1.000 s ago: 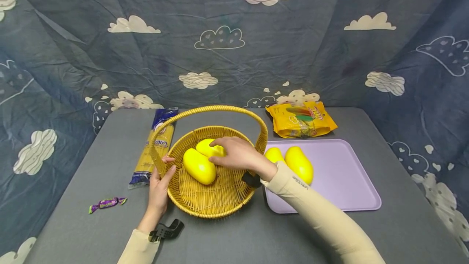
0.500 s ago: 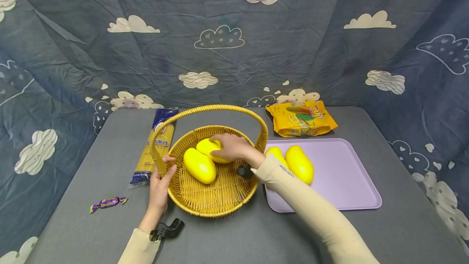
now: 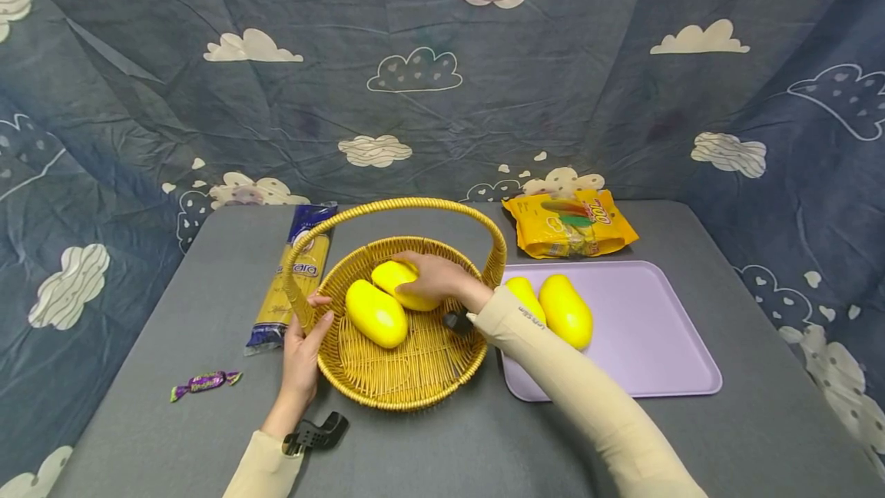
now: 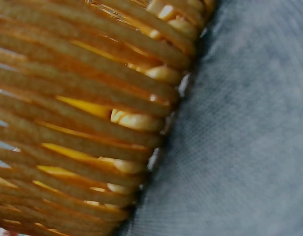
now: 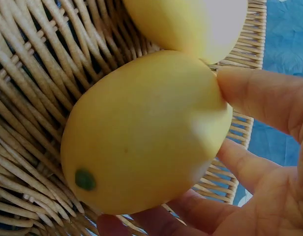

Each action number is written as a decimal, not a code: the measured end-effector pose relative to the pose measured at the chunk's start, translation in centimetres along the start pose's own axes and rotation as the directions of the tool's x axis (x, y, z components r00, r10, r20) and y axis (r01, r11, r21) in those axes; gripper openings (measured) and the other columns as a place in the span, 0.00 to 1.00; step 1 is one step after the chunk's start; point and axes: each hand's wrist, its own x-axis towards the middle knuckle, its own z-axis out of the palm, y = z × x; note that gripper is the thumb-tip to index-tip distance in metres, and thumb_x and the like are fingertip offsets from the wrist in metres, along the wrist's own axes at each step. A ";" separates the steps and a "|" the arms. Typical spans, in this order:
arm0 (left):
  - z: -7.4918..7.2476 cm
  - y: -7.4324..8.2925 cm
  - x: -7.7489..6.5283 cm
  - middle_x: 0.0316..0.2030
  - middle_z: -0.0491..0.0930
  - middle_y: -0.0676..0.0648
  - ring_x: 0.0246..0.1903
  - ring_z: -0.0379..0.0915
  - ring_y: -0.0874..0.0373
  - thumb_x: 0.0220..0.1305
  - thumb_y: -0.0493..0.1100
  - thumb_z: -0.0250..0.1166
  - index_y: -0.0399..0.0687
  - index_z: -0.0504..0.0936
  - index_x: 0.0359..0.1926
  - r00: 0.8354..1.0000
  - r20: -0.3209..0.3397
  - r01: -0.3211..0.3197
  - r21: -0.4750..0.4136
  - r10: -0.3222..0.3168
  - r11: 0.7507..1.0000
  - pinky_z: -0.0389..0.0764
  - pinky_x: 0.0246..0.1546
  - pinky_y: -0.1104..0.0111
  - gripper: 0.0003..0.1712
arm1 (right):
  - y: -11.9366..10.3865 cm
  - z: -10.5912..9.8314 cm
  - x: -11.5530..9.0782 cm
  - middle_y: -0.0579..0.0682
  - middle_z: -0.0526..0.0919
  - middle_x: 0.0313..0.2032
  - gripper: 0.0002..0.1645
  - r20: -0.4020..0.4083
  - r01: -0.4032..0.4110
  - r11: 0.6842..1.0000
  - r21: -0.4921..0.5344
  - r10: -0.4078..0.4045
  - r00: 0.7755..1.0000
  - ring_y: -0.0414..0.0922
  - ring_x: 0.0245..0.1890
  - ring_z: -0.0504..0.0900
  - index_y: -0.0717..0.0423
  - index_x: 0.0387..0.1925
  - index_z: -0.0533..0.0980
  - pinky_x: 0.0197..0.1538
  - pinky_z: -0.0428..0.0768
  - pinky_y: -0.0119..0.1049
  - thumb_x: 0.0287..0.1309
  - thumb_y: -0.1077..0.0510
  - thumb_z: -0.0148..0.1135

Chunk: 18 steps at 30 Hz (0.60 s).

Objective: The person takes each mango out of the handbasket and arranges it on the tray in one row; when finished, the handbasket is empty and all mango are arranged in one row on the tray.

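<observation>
1. The right forearm [image 3: 581, 394] is slanting in from the lower right, passing over the left part of the lilac tray [image 3: 650, 329] and reaching into the wicker basket [image 3: 394, 379] on the desk [image 3: 429, 452].
2. The right hand [image 3: 442, 279] is bending palm-inward over the rear mango [image 3: 392, 275], its thumb and fingers pinching the fruit, which is lying inside the basket, touching a second mango [image 3: 376, 313].
3. The left hand [image 3: 299, 360] is rising from the lower left, its fingers gripping the basket's left side beside the handle base.
</observation>
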 end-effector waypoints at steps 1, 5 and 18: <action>0.0 0.0 0.0 0.58 0.66 0.39 0.65 0.51 0.52 0.69 0.32 0.54 0.27 0.67 0.52 1.000 0.000 0.000 0.000 0.000 1.000 0.52 0.65 0.66 0.15 | 0.0 0.1 0.0 0.56 0.71 0.61 0.36 -0.001 -0.004 1.000 -0.004 0.004 1.000 0.52 0.58 0.70 0.48 0.69 0.62 0.58 0.68 0.45 0.61 0.51 0.61; 0.0 0.0 0.0 0.57 0.67 0.40 0.65 0.52 0.53 0.69 0.32 0.54 0.27 0.67 0.53 1.000 0.003 -0.002 -0.003 0.002 1.000 0.53 0.64 0.67 0.15 | -0.1 0.2 -0.2 0.55 0.72 0.60 0.38 -0.006 -0.023 0.999 -0.040 0.022 1.000 0.52 0.56 0.72 0.45 0.69 0.60 0.54 0.71 0.45 0.60 0.48 0.61; 0.0 0.1 -0.2 0.60 0.65 0.38 0.64 0.53 0.53 0.69 0.33 0.54 0.27 0.67 0.53 1.000 0.010 0.006 0.004 -0.006 1.000 0.56 0.63 0.70 0.16 | 0.7 0.2 -0.8 0.49 0.72 0.61 0.39 0.010 -0.042 0.992 -0.121 0.043 0.999 0.51 0.53 0.75 0.36 0.67 0.63 0.47 0.73 0.45 0.54 0.39 0.64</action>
